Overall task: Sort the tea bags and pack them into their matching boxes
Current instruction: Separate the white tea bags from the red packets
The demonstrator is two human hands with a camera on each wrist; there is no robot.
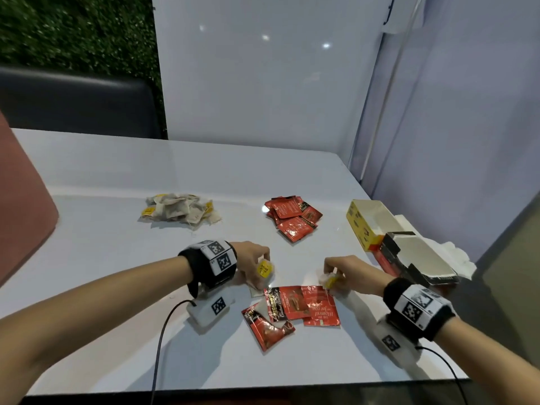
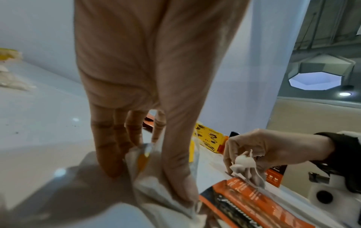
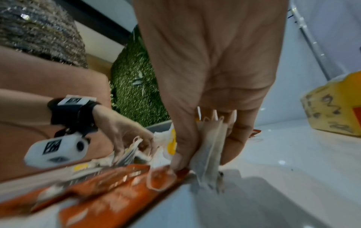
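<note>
My left hand point(image 1: 258, 273) point(image 2: 148, 185) pinches a white paper tea bag point(image 1: 264, 270) point(image 2: 156, 189) with a yellow tag, low over the table. My right hand point(image 1: 331, 273) point(image 3: 204, 162) pinches another paper tea bag point(image 1: 332, 281) point(image 3: 209, 148), held upright between thumb and fingers. Three red foil sachets point(image 1: 292, 308) point(image 3: 109, 192) lie mixed just below both hands. Farther back sit a pile of paper tea bags point(image 1: 178, 211) and a pile of red sachets point(image 1: 292, 219). An open yellow box point(image 1: 368, 223) point(image 3: 336, 108) and an open black and red box point(image 1: 418, 258) stand at the right.
The white table point(image 1: 117, 258) ends at a white wall behind and a partition on the right. White tissue point(image 1: 458, 258) lies behind the dark box. Cables run from both wrist cameras off the table's front edge. A pink seat stands at the far left.
</note>
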